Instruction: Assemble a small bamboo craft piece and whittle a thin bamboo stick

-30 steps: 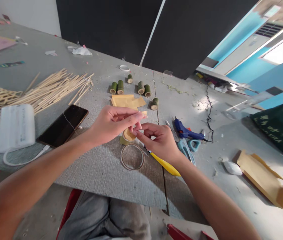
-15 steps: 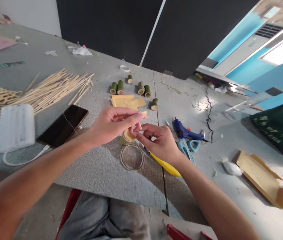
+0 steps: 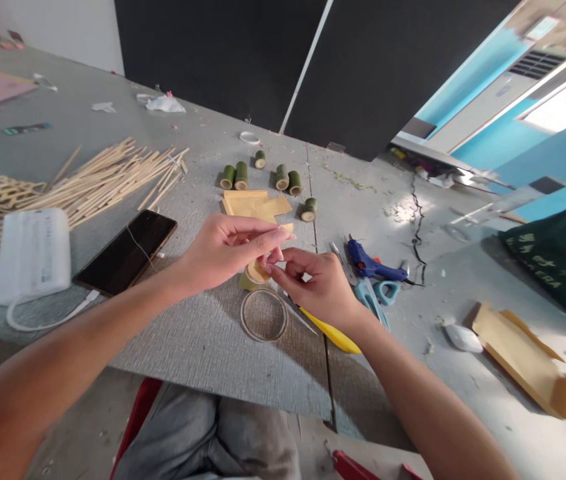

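My left hand (image 3: 235, 250) and my right hand (image 3: 315, 283) meet above the front of the table, fingertips nearly touching. Both are closed in a pinch; whatever lies between the fingers is too small or hidden to make out. Just beneath the fingertips stands a short greenish bamboo piece (image 3: 247, 283) with a tan, paper-like top, partly covered by my fingers. A thin ring (image 3: 241, 315), like a roll of tape, lies flat in front of it. Under my right wrist runs a yellow-handled tool (image 3: 335, 337). Tan paper (image 3: 253, 205) lies behind my left fingers.
Several short bamboo pieces (image 3: 281, 177) stand or lie farther back. On the left are wooden sticks (image 3: 107, 183), a phone (image 3: 127, 253) and a white power bank (image 3: 33, 257) with its cable. To the right sit a blue glue gun (image 3: 373, 265), scissors (image 3: 387, 292) and a cardboard piece (image 3: 517, 353).
My hands stay almost in place, with only slight finger movement. A thin pale strip or stick now shows beside the yellow-handled tool, below my right hand.
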`<state>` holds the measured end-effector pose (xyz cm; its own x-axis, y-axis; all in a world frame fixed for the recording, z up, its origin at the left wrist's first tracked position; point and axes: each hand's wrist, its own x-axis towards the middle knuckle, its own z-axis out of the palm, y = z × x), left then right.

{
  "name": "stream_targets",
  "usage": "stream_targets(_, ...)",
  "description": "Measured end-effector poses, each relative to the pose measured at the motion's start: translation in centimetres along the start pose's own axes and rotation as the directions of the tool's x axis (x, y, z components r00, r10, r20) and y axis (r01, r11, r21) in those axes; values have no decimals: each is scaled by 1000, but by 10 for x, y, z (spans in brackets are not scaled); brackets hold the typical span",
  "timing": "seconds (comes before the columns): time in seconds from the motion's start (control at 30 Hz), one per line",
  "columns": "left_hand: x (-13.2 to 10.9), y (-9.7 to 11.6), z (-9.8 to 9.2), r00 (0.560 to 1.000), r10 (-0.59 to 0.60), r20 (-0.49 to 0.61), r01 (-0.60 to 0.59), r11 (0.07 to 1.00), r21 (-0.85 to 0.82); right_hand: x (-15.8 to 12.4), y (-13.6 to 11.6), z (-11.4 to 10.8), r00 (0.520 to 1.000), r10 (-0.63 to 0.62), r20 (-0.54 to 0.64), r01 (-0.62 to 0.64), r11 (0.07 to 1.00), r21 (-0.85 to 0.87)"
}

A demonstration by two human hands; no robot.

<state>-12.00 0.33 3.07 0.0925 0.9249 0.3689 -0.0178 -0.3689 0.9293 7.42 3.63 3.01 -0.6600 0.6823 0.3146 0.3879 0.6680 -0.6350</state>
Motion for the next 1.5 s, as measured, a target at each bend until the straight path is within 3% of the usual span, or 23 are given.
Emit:
stream_targets(0.27, 0, -1, 3, 999, 7, -40, -7, 1000, -13, 2, 2, 2, 994, -85, -71, 78, 993, -91)
stream_targets(0.83, 0, -1, 1, 1000, 22, -15, -22, 1000, -10, -1, -1, -2, 994, -103, -23, 100, 990, -105)
stream_targets(1.23, 0, -1, 1, 1000, -18, -22, 18, 1000, -14, 2, -1, 0, 999, -7, 37, 8, 999, -46)
stream_targets(1.5, 0, -1, 1, 999, -23, -29, 23, 1000, -9, 2, 0, 3, 999, -43, -15, 41, 996, -82)
